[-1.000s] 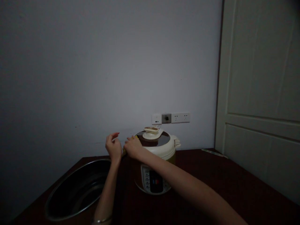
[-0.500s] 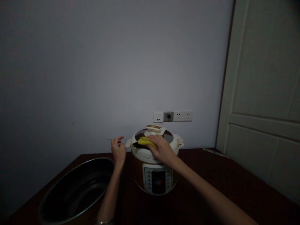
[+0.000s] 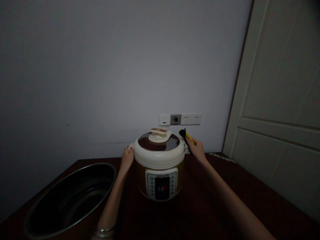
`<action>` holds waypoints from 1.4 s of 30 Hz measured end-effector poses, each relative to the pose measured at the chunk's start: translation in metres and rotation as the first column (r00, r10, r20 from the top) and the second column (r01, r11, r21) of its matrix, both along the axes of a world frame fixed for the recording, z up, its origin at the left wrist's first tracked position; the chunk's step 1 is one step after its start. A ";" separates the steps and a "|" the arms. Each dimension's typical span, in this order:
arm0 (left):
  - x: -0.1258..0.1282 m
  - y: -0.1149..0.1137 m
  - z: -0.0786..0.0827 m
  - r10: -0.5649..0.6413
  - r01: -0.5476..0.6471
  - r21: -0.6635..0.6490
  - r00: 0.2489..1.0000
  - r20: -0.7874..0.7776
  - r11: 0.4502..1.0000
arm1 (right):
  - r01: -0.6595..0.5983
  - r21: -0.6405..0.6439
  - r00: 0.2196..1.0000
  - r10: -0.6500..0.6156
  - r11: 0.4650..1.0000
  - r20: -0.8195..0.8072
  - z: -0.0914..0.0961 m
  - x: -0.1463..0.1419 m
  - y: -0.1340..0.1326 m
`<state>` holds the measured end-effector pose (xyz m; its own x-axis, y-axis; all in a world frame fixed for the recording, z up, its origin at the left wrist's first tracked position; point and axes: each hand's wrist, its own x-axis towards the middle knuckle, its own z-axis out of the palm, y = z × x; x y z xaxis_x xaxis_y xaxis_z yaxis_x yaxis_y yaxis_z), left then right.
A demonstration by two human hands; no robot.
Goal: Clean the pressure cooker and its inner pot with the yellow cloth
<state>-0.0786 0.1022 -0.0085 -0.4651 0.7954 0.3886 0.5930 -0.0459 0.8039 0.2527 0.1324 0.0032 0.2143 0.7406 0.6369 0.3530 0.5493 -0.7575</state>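
Observation:
An electric pressure cooker (image 3: 160, 160) with a white lid, brown top panel and front control panel stands upright on the dark table. My left hand (image 3: 127, 158) is closed on its white left side handle (image 3: 131, 146), with the fingertips partly hidden. At the cooker's right side, my right hand (image 3: 198, 150) grips a yellow-and-black cloth (image 3: 189, 137), whose black end sticks up near the right handle. Whether the cloth touches that handle I cannot tell. The lid's brown-and-white knob (image 3: 159, 131) is uncovered.
To the left is a large dark metal pot or basin (image 3: 72, 196) with a shiny rim. The wall behind carries sockets (image 3: 190, 119) and a grey switch plate (image 3: 175, 119). A flat strip (image 3: 222, 157) lies at the back right of the dark red table (image 3: 212, 213), near a pale door (image 3: 280, 100).
My right hand has moved the cloth off the lid's top to the cooker's right side. My left hand, raised in the air before, has come onto the left handle. The view has shifted slightly.

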 end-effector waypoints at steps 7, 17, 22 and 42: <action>-0.002 0.000 -0.002 -0.030 0.030 0.042 1.000 0.004 0.999 | 0.017 -0.044 0.995 -0.021 0.999 -0.094 -0.007 -0.002 -0.014; -0.003 0.000 -0.004 -0.041 0.037 0.105 0.999 0.034 0.994 | -0.283 -0.244 0.910 0.180 0.928 -0.373 0.008 0.004 0.004; -0.002 0.001 -0.001 -0.046 0.040 0.118 0.998 0.043 0.992 | -0.476 -0.372 0.835 0.276 0.797 -0.477 0.030 -0.002 0.035; -0.004 0.001 -0.005 -0.091 0.083 0.154 0.995 0.042 0.985 | -0.588 -0.385 0.772 0.353 0.711 -0.528 -0.014 0.037 -0.097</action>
<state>-0.0827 0.1032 -0.0137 -0.4182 0.7672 0.4864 0.5415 -0.2194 0.8116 0.2899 0.0354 -0.0109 -0.1170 0.9896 0.0840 -0.2323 0.0550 -0.9711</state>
